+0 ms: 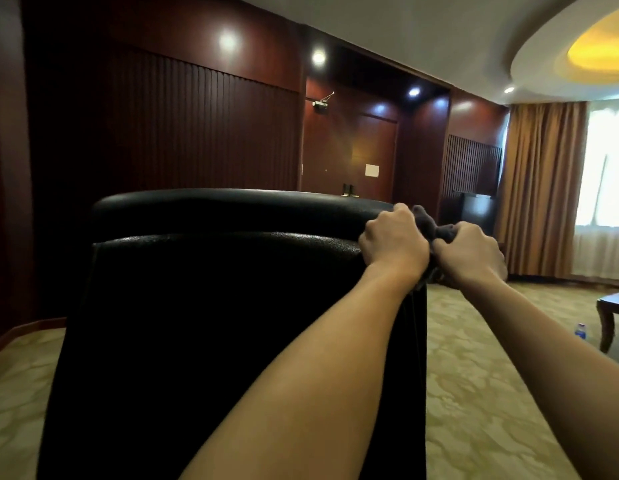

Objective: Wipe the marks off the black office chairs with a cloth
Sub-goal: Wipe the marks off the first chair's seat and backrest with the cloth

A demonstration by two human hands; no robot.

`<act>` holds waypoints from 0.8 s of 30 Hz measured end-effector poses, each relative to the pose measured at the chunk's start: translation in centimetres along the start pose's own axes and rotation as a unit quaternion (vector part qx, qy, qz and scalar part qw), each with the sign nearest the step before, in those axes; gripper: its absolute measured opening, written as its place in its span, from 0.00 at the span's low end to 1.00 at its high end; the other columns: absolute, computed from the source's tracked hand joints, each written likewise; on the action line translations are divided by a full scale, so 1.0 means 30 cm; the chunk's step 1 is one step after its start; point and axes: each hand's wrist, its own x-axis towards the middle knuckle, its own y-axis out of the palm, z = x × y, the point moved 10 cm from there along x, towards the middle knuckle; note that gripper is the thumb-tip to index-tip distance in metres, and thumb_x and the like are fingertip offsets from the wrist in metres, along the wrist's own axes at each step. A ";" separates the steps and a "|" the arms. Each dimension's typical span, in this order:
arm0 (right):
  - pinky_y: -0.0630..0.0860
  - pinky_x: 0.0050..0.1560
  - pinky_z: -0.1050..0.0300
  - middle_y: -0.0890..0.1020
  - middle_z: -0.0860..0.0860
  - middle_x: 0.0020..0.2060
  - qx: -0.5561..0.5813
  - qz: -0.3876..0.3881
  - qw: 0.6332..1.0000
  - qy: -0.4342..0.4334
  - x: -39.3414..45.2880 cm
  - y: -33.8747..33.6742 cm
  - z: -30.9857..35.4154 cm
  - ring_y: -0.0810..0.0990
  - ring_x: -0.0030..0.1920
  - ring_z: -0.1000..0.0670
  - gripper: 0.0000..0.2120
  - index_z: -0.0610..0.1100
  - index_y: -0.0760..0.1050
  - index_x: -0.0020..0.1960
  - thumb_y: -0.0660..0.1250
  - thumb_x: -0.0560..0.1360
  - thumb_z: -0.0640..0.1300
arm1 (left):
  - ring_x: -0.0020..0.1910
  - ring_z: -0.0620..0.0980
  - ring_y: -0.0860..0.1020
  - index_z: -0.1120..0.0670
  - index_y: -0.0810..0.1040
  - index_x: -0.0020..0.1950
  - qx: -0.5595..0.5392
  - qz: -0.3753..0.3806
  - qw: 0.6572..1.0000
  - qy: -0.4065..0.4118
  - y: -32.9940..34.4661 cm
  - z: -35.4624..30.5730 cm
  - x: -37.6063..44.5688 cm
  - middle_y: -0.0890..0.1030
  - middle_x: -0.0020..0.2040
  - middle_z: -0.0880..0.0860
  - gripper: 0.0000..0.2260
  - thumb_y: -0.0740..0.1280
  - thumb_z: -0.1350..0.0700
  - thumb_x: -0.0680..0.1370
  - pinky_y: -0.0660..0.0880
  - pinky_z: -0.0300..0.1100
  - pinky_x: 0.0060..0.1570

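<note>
A black leather office chair [204,306] fills the lower left, seen from behind its tall backrest. At the backrest's upper right corner a dark grey cloth [428,225] is bunched between both hands. My left hand [394,239] grips the cloth with curled fingers against the chair's edge. My right hand [469,252] grips the cloth's other side, just off the chair to the right. Most of the cloth is hidden by the fingers.
Dark wood panelling and a door [349,157] stand behind the chair. Patterned carpet [481,375] spreads to the right. A wooden table corner [612,310] and a small bottle [580,331] sit at the right edge, below curtains [543,188].
</note>
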 end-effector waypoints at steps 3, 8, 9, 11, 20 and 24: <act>0.73 0.52 0.47 0.81 0.39 0.56 0.039 -0.010 0.999 -0.036 -0.022 0.006 0.044 0.78 0.57 0.35 0.14 0.48 0.77 0.60 0.65 0.76 0.50 | 0.61 0.61 0.78 0.56 0.77 0.60 -0.016 -0.013 0.999 -0.036 -0.048 0.053 0.010 0.79 0.61 0.59 0.12 0.63 0.52 0.81 0.75 0.50 0.55; 0.72 0.52 0.47 0.81 0.38 0.56 0.025 -0.030 0.992 -0.118 -0.071 0.068 0.296 0.78 0.57 0.34 0.14 0.47 0.74 0.62 0.63 0.78 0.49 | 0.62 0.61 0.77 0.57 0.78 0.61 -0.024 -0.060 0.993 -0.100 -0.191 0.262 0.028 0.79 0.63 0.60 0.14 0.63 0.50 0.81 0.75 0.50 0.56; 0.73 0.52 0.47 0.81 0.38 0.56 0.007 -0.028 0.990 -0.136 -0.090 0.094 0.351 0.78 0.58 0.34 0.14 0.46 0.73 0.62 0.63 0.78 0.49 | 0.63 0.62 0.77 0.58 0.78 0.61 -0.025 -0.067 0.991 -0.116 -0.219 0.311 0.025 0.78 0.63 0.60 0.14 0.63 0.50 0.81 0.75 0.50 0.56; 0.71 0.49 0.48 0.81 0.37 0.55 -0.014 -0.029 0.985 -0.172 -0.130 0.144 0.453 0.78 0.58 0.33 0.14 0.44 0.72 0.63 0.62 0.79 0.48 | 0.62 0.62 0.76 0.57 0.78 0.61 -0.021 -0.080 0.987 -0.137 -0.279 0.402 0.019 0.78 0.63 0.60 0.14 0.63 0.49 0.81 0.75 0.50 0.55; 0.71 0.44 0.49 0.81 0.40 0.55 -0.014 -0.011 0.949 -0.316 -0.406 0.424 0.938 0.80 0.55 0.35 0.11 0.44 0.71 0.60 0.58 0.81 0.47 | 0.61 0.61 0.78 0.51 0.79 0.60 0.086 -0.152 0.962 -0.211 -0.659 0.875 -0.075 0.80 0.60 0.57 0.15 0.62 0.45 0.81 0.74 0.52 0.55; 0.66 0.42 0.50 0.80 0.43 0.58 0.017 0.013 0.935 -0.355 -0.554 0.566 1.127 0.79 0.55 0.36 0.11 0.44 0.70 0.62 0.56 0.81 0.45 | 0.60 0.62 0.77 0.50 0.79 0.59 0.070 -0.186 0.949 -0.246 -0.805 1.090 -0.149 0.80 0.61 0.58 0.13 0.61 0.45 0.81 0.72 0.50 0.52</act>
